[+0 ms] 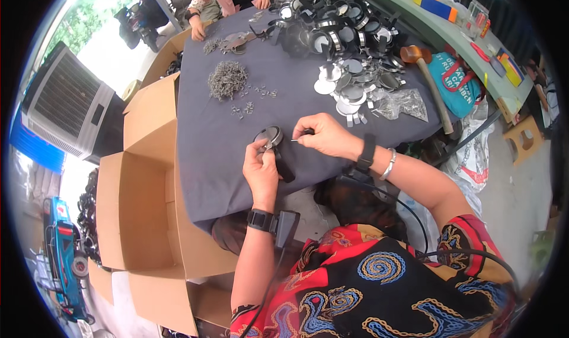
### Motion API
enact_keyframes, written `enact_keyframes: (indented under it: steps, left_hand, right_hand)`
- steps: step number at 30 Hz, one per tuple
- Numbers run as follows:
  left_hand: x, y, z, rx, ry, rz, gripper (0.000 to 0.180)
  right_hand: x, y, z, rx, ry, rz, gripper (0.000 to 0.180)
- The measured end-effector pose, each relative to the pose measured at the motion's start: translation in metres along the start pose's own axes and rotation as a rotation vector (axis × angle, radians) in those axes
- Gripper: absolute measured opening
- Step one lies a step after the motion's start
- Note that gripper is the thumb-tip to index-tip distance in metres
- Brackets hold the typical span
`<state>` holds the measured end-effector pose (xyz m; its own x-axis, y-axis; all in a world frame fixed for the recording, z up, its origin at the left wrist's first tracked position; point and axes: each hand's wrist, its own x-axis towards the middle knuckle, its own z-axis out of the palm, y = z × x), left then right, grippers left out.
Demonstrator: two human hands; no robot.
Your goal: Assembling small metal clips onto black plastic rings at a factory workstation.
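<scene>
My left hand point(262, 171) is closed around a round metal piece point(271, 134) with a dark rim and a black strap-like part hanging below it, just above the grey cloth. Close by on the right, my right hand point(327, 136) pinches a small dark-handled tool point(307, 132). Its thin metal tip points left toward the round piece, apart from it. Beyond my hands lie a tangled heap of small wire clips point(227, 80) and several loose clips point(243, 109). Flat silver discs point(349, 92) and a clear bag of metal pins point(409, 104) lie to the right.
A large pile of black-and-silver round parts point(338, 27) covers the far table. A mallet point(430, 80) lies along the right edge beside a teal bag point(451, 83). Open cardboard boxes point(139, 207) stand at left. Across the table, another person's hand point(197, 30) rests near more clips.
</scene>
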<state>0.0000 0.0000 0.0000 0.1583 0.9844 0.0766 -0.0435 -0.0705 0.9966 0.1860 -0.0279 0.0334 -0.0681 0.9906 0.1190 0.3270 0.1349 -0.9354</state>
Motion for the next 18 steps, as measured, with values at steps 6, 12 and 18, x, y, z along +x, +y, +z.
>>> enact_keyframes:
  steps: [6,12,18]
  left_hand:
    - [0.001,0.003,-0.003,0.019,-0.006,-0.009,0.017]
    - [0.001,0.001,-0.004,-0.002,-0.01,-0.019,0.016]
    - [0.001,0.0,-0.004,-0.01,-0.026,-0.02,0.017]
  right_hand:
    - [0.012,0.005,0.037,0.089,0.084,-0.059,0.01]
    - [0.015,0.008,0.039,0.119,0.06,-0.037,0.01]
    - [0.022,0.011,0.037,-0.019,0.071,-0.182,0.01]
